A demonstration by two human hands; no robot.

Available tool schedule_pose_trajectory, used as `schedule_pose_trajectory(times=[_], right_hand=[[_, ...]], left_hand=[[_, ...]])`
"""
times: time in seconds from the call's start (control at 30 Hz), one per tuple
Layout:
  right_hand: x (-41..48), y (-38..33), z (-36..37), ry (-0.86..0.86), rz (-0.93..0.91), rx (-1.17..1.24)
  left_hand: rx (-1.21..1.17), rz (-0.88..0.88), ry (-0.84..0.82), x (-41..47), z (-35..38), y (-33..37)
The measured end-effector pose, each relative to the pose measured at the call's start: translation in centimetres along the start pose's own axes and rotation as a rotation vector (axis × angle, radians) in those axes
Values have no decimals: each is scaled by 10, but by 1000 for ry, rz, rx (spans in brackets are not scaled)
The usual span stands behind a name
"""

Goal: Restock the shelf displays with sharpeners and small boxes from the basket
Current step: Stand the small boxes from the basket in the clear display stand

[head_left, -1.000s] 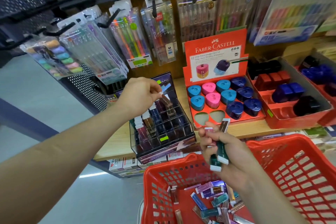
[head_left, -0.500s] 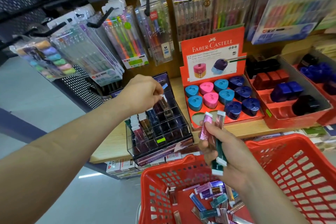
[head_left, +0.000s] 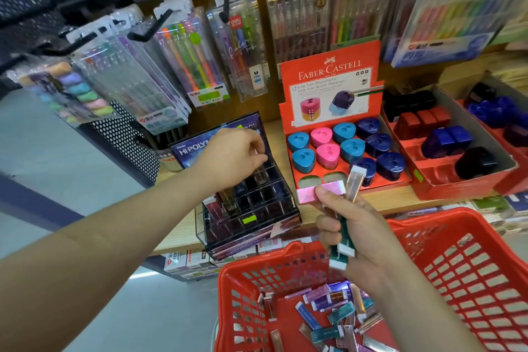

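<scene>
My right hand (head_left: 360,234) grips several small slim boxes above the red basket (head_left: 457,271): a pink one (head_left: 323,191) pushed out sideways by my thumb, a pale one (head_left: 355,181) sticking up, and green ones (head_left: 341,254) pointing down. My left hand (head_left: 233,156) hovers over the clear compartment display (head_left: 251,208), fingers curled in a pinch; whether it holds anything is unclear. More small boxes (head_left: 328,314) lie loose in the basket. The red sharpener display (head_left: 343,148) holds blue, pink and navy sharpeners.
Pen packs (head_left: 197,57) hang on black hooks above the wooden shelf (head_left: 177,231). Further red trays (head_left: 445,151) with dark sharpeners stand to the right. Boxed stock (head_left: 188,263) sits on the lower shelf. Grey floor lies to the left.
My right hand has risen and fanned the boxes, the pink one now turned sideways. My left hand has stayed over the compartment display, lifting slightly.
</scene>
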State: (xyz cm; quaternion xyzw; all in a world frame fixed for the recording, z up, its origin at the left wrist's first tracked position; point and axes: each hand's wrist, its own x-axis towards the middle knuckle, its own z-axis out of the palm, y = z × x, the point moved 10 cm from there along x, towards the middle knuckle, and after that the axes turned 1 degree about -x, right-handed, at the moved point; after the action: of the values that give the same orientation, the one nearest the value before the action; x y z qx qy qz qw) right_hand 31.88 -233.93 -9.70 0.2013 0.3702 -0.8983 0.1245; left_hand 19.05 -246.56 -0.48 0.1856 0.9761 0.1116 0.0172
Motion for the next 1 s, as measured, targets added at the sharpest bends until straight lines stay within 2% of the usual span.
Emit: schedule_pose_trajectory(times=[0.03,0.1,0.17,0.3,0.43,0.5,0.6,0.73,0.83,1.0], right_hand=[[0,-1,-2,14,-9,-2],[1,-2,-4,39,-27,-5],[0,-3,-2,44,-39,2],[-1,-2,2,33,-41,38],[-2,0,2,20,-9,73],[-3,-2,3,6,-32,31],[-3,-4,10,-4,-75,-17],[-3,-8,13,19,-123,34],[-2,-10,9,28,-154,-27],[-3,-8,17,-52,-175,-441]], left_hand=[[-228,-71,-105,-4,4,2],[-664,-174,-426,-22,25,24],[-783,-153,-564,-38,32,46],[-844,-156,-395,-36,24,46],[-738,-186,-163,-21,-22,5],[-779,-223,-117,-22,-33,-10],[-906,-266,-177,-35,-13,-2],[-1086,-310,-296,-54,32,28],[-1027,-268,-379,-59,42,38],[-840,-144,-355,-50,23,37]])
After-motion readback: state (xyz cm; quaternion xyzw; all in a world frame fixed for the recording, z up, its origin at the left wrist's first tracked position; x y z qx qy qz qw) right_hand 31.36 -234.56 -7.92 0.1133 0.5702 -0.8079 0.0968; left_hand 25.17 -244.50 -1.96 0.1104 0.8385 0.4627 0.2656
